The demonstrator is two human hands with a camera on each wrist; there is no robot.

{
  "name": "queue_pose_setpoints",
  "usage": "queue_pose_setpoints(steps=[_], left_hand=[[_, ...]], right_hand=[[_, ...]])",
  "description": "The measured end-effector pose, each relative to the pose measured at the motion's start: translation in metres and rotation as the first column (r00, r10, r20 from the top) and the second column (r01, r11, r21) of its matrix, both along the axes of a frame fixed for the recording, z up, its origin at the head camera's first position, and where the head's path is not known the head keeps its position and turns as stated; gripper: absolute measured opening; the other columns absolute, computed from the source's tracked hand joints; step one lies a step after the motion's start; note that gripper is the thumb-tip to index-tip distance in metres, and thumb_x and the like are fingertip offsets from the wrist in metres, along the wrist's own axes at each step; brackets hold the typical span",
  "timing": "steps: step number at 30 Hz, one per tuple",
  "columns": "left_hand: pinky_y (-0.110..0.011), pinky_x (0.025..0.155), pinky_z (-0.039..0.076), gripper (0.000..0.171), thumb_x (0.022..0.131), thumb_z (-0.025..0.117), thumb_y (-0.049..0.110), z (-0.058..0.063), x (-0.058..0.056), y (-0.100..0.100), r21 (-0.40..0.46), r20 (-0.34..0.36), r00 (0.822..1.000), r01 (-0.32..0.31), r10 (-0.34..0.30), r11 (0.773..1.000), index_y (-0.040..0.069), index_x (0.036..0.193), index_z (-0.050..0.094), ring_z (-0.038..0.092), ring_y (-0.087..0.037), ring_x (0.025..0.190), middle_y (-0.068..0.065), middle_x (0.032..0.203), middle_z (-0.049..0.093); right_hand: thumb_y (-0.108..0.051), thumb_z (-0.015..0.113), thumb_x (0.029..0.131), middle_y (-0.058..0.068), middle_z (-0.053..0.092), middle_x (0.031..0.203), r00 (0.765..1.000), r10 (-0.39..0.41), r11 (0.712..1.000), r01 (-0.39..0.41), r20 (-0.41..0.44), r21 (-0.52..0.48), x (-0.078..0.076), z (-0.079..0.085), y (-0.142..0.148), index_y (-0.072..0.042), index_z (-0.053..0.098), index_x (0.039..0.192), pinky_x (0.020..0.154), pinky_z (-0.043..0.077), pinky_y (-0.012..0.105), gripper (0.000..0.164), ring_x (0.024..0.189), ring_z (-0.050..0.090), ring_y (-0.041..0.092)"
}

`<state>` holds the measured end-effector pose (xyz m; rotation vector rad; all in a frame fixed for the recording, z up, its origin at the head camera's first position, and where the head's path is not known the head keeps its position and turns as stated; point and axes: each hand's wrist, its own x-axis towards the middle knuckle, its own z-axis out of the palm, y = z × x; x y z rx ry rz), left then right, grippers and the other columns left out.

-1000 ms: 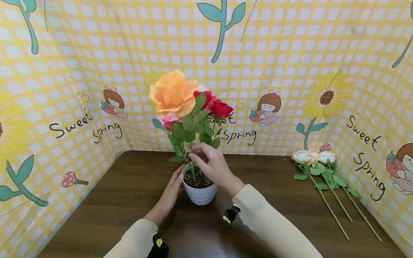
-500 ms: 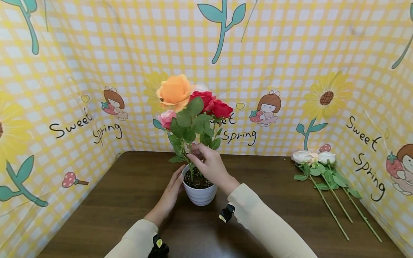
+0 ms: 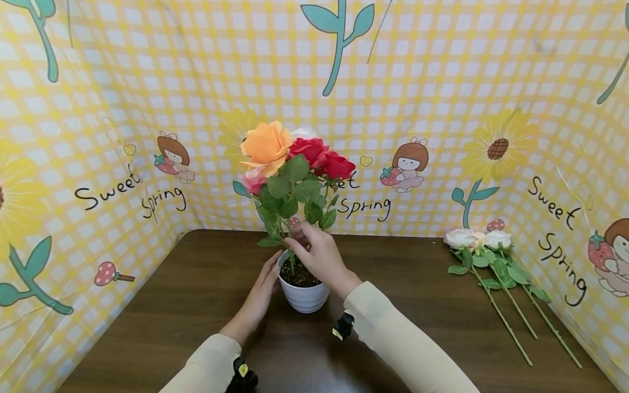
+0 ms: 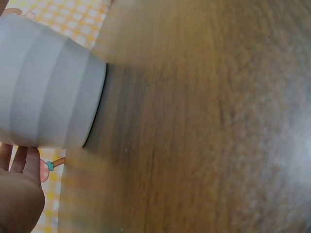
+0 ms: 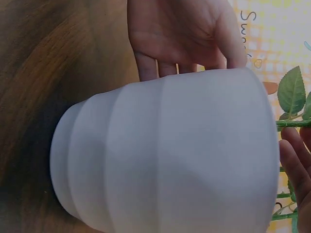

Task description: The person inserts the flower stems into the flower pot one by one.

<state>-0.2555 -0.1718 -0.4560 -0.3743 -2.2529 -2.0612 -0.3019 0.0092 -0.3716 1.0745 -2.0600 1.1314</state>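
Observation:
A white ribbed flowerpot (image 3: pixel 304 297) with dark soil stands upright on the table. My left hand (image 3: pixel 257 297) rests against its left side; in the right wrist view the fingers of that left hand (image 5: pixel 180 34) lie fairly straight along the wall. Just above the rim, my right hand (image 3: pixel 321 254) pinches a green stem between thumb and fingers. That stem appears to belong to the orange rose (image 3: pixel 267 147), whose foot is in the soil. Beside it in the pot stand red roses (image 3: pixel 309 152), a pink rose (image 3: pixel 254 180) and a partly hidden white rose (image 3: pixel 303 132).
Several pale roses (image 3: pixel 497 240) with long bare stems lie at the right side of the brown table (image 3: pixel 172 305). A yellow checked cloth (image 3: pixel 432 82) hangs behind and along both sides.
The orange rose has come down a little, turned, and shifted right towards the red ones. My right hand, at its stem, has moved slightly downward. My left hand stays against the flowerpot.

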Motion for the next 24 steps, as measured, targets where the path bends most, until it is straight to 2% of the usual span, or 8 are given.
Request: queue_pose_setpoints(steps=[3, 10, 14, 18, 24], left_hand=[[-0.06, 0.112, 0.025, 0.05, 0.111, 0.03, 0.038, 0.0, 0.0, 0.0, 0.002, 0.001, 1.0, -0.005, 0.005, 1.0, 0.019, 0.158, 0.026, 0.024, -0.035, 0.146, -0.015, 0.161, 0.024], [-0.06, 0.112, 0.024, 0.052, 0.112, 0.029, 0.033, -0.001, -0.002, 0.0, 0.013, -0.02, 1.0, 0.017, -0.016, 1.0, 0.012, 0.159, 0.022, 0.021, -0.035, 0.146, -0.017, 0.161, 0.023], [-0.061, 0.113, 0.023, 0.051, 0.112, 0.028, 0.034, -0.002, -0.003, -0.001, 0.011, -0.014, 1.0, 0.022, -0.022, 1.0, 0.014, 0.159, 0.022, 0.02, -0.032, 0.147, -0.014, 0.162, 0.023], [-0.061, 0.113, 0.023, 0.051, 0.112, 0.029, 0.035, -0.001, -0.003, -0.001, 0.008, -0.014, 1.0, 0.01, -0.009, 1.0, 0.015, 0.159, 0.023, 0.021, -0.034, 0.146, -0.015, 0.162, 0.023], [-0.062, 0.113, 0.022, 0.052, 0.112, 0.028, 0.033, 0.001, -0.002, -0.001, 0.008, -0.018, 1.0, 0.024, -0.024, 1.0, 0.012, 0.159, 0.021, 0.017, -0.035, 0.147, -0.018, 0.162, 0.02]], right_hand=[[-0.017, 0.069, 0.097, -0.001, 0.068, 0.093, 1.0, -0.013, 1.0, 0.013, 0.009, 0.01, 0.001, -0.002, 0.0, -0.01, 0.065, 0.102, 0.071, 0.053, 0.022, 0.01, 0.078, 0.065, 0.007], [-0.017, 0.069, 0.097, -0.002, 0.067, 0.086, 1.0, -0.031, 0.999, 0.031, 0.001, 0.019, -0.001, -0.008, 0.0, -0.01, 0.065, 0.099, 0.067, 0.053, 0.022, 0.008, 0.075, 0.064, 0.006], [-0.016, 0.069, 0.097, -0.004, 0.067, 0.083, 0.998, -0.055, 0.998, 0.056, -0.012, 0.012, -0.004, -0.012, 0.002, -0.01, 0.066, 0.098, 0.066, 0.052, 0.021, 0.007, 0.073, 0.063, 0.005], [-0.016, 0.068, 0.098, -0.003, 0.068, 0.083, 0.999, -0.043, 0.999, 0.044, -0.019, 0.03, -0.006, -0.013, 0.003, -0.009, 0.066, 0.099, 0.066, 0.053, 0.022, 0.007, 0.074, 0.064, 0.006], [-0.014, 0.067, 0.098, -0.005, 0.067, 0.082, 0.999, -0.035, 0.996, 0.033, 0.024, 0.084, -0.004, -0.011, 0.006, -0.009, 0.066, 0.102, 0.063, 0.051, 0.022, 0.007, 0.074, 0.064, 0.005]])
